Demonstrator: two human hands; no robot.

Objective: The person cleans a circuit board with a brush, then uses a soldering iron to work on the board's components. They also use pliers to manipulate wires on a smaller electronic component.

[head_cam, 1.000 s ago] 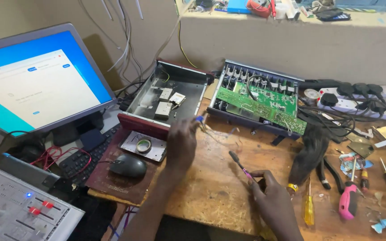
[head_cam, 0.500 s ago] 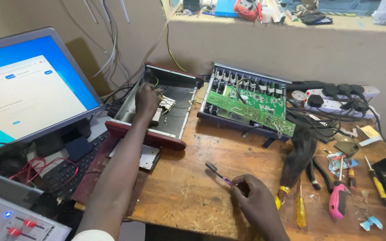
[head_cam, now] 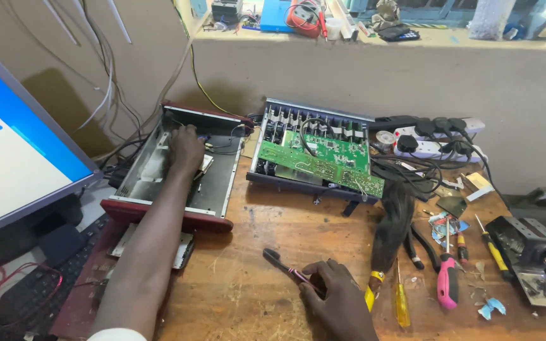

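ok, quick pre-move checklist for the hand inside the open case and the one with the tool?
1. Left hand inside open red-trimmed metal case: ok.
2. What its fingers touch or hold: cannot tell.
3. Right hand on slim dark tool with pink shaft, lying on wooden bench: ok.
4. Green circuit board apart from both hands: ok.
5. Case unpowered: cannot tell.

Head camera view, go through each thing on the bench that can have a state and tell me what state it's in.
Metal chassis: lid off, left hand inside it.
Green circuit board: exposed in its open tray.
Laptop screen: lit.
Power strip: several plugs inserted.
Small tool: lying on the bench, handle end under the right hand.
Yellow screwdriver: lying flat, untouched.
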